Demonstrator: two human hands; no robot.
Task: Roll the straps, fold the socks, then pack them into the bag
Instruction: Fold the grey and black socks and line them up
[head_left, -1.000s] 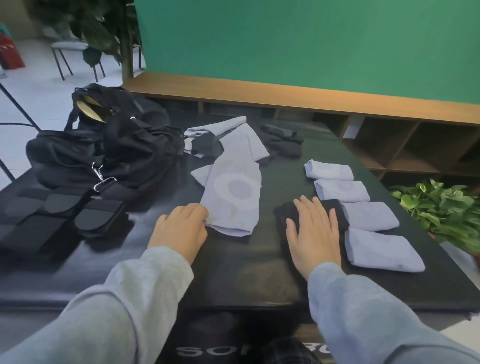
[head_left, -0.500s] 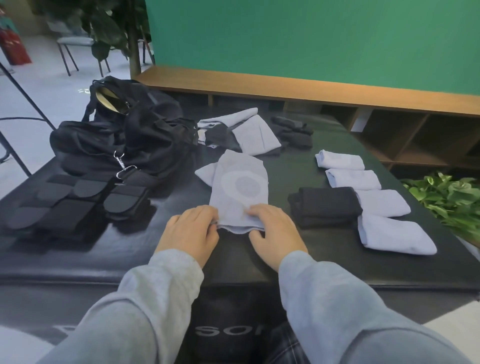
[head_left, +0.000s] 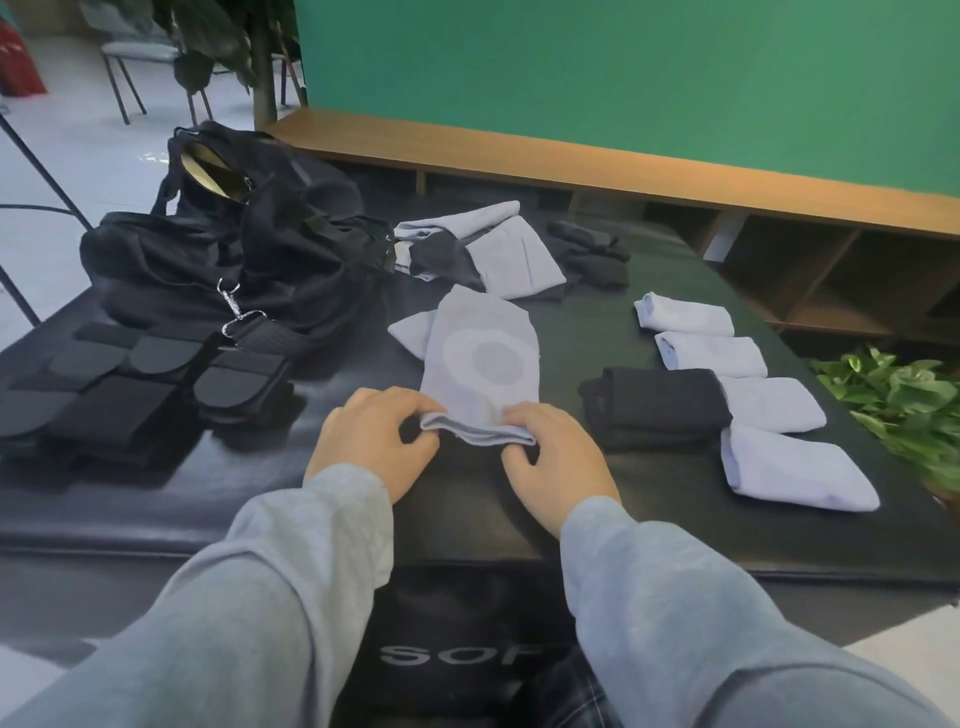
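I had both hands on the near hem of the sock (head_left: 480, 364), which lay flat on the counter (head_left: 519, 519) just right of the bag (head_left: 234, 249). My left hand (head_left: 371, 441) pinched the hem's left corner and my right hand (head_left: 556, 457) pinched its right corner, each grip narrow and closed on the cloth, with the edge already curled up off the counter.

To fold it well, I judged I should lift both corners evenly, carry the hem away from me toward the sock's far end, keep the side edges lined up, and press the crease flat so it matched the folded socks (head_left: 743, 374) lying well to the right of the bag. Pulling one corner ahead of the other would likely skew the fold.

I could not see my fingertips under the hem, nor whether I held one layer or a pair. The unfolded pile (head_left: 483, 249) beside the bag overlapped too much to count. The dark straps (head_left: 104, 395) in front of the bag blurred into the counter, and the bag's inside was hidden.
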